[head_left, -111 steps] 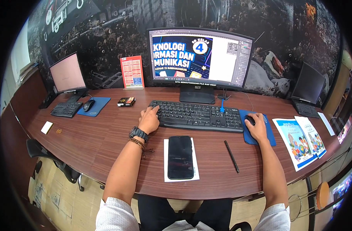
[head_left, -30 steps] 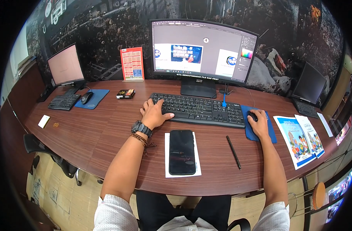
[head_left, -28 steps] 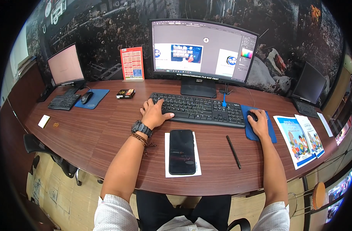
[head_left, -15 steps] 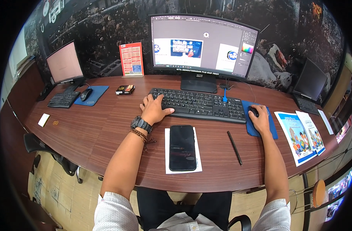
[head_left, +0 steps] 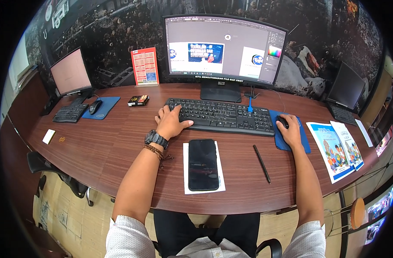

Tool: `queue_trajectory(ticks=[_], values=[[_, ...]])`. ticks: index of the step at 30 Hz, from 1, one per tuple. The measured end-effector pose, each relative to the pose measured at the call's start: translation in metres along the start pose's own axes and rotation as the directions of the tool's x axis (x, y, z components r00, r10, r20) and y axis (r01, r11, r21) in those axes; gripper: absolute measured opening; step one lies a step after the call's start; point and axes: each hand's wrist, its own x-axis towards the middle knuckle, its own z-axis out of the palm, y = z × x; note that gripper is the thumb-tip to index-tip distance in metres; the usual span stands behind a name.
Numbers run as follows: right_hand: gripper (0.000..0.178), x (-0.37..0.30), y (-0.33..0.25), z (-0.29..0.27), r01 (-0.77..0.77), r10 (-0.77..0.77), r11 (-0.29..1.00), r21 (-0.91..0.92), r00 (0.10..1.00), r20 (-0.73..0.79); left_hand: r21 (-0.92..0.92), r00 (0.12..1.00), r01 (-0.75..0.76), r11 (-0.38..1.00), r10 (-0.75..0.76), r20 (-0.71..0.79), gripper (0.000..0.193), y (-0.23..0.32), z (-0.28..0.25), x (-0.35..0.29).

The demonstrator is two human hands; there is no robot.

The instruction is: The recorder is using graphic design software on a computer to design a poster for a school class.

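Note:
My left hand [head_left: 169, 123] rests at the left end of a black keyboard [head_left: 222, 117], its fingers spread over the keys and the thumb stretched along the front edge. It holds nothing. My right hand [head_left: 291, 131] is curled over a black computer mouse [head_left: 282, 122], which it mostly hides, on a blue mouse pad [head_left: 305, 146]. Behind the keyboard stands a curved monitor [head_left: 230, 47] showing a design program with a few picture layouts. A dark smartphone [head_left: 203, 165] lies on a white sheet of paper [head_left: 222, 182] between my forearms, and a black stylus pen [head_left: 261, 163] lies right of it.
Left are a second monitor [head_left: 71, 73], keyboard [head_left: 70, 112] and mouse [head_left: 95, 107]. A red calendar [head_left: 145, 66] stands behind a small dark box [head_left: 138, 100]. Printed booklets [head_left: 331, 150] lie at the right, near another monitor [head_left: 347, 86]. The desk edge [head_left: 230, 211] is before my lap.
My right hand and the mouse have shifted very slightly left on the pad. The whole view has moved a little. My left hand stays on the keyboard.

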Motion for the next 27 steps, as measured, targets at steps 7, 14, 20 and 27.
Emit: queue_trajectory(ticks=[7, 14, 20, 27], values=[[0.038, 0.0006, -0.0026, 0.0003, -0.003, 0.003, 1.000, -0.010, 1.000, 0.013, -0.018, 1.000, -0.016, 1.000, 0.017, 0.010, 0.085, -0.0027, 0.0012, 0.0010], [0.036, 0.0003, 0.0004, 0.0017, -0.060, 0.060, 0.998, -0.020, 0.998, -0.026, -0.019, 1.000, -0.018, 1.000, 0.019, 0.016, 0.084, -0.0021, 0.0009, 0.0007], [0.037, 0.0003, 0.0020, 0.0018, -0.056, 0.056, 0.998, -0.025, 0.998, -0.020, -0.011, 1.000, -0.003, 1.000, 0.003, 0.014, 0.084, 0.0000, 0.0004, -0.0004], [0.038, 0.0009, 0.0009, -0.0004, 0.029, -0.029, 1.000, -0.005, 0.999, 0.023, 0.004, 1.000, -0.002, 1.000, 0.002, 0.009, 0.084, -0.0005, 0.0014, 0.0013]])
